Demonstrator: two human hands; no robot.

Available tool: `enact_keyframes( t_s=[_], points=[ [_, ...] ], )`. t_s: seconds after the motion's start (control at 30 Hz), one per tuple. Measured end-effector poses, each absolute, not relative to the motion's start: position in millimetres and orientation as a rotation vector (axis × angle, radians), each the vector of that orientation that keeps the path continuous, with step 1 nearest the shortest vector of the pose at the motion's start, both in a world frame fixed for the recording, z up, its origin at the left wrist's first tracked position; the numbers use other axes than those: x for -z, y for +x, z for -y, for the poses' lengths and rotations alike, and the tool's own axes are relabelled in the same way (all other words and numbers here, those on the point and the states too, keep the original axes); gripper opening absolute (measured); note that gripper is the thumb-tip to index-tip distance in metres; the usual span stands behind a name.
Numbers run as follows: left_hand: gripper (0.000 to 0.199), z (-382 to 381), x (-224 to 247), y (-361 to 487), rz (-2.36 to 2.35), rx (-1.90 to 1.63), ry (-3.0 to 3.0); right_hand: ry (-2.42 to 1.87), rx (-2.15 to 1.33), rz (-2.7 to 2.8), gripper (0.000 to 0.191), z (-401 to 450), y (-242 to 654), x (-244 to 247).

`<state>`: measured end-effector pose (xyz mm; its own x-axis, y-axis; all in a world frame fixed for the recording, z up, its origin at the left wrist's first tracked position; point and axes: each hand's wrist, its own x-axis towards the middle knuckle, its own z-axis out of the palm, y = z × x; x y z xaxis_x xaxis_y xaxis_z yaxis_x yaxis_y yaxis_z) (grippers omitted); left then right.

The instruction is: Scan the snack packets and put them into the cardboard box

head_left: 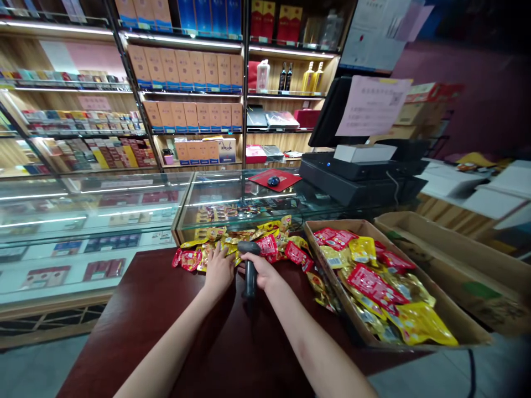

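A black handheld barcode scanner (250,279) stands upright on the dark red-brown table. My right hand (262,272) is wrapped around it from the right, thumb across the front just below its head. To its left, my left hand (219,269) lies over the yellow snack packets (232,240), fingers stretched out and touching them. Red snack packets (269,247) are mixed into this pile along the table's back edge. One red packet (188,260) lies at the pile's left end.
An open cardboard box (327,271) full of red and yellow packets stands at the right, beside another cardboard box (440,265). Behind the table is a glass display counter (232,193) with a mouse (273,181) and a checkout terminal (352,171). Stocked shelves line the wall.
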<state>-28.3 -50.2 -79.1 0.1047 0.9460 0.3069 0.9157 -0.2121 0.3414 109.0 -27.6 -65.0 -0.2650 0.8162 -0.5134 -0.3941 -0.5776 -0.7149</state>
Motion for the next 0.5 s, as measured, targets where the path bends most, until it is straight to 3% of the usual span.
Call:
enact_keyframes(
  t_s=[0.27,0.5],
  points=[
    [0.024,53.6,71.8,-25.8,-1.641,-0.913,1.734,-1.064,-1.864,0.645,0.017,61.3,151.8,64.2],
    [0.04,47.5,52.9,-14.8,-1.147,-0.624,1.01,-1.014,-1.769,0.877,0.025,76.8,173.8,45.5]
  ],
)
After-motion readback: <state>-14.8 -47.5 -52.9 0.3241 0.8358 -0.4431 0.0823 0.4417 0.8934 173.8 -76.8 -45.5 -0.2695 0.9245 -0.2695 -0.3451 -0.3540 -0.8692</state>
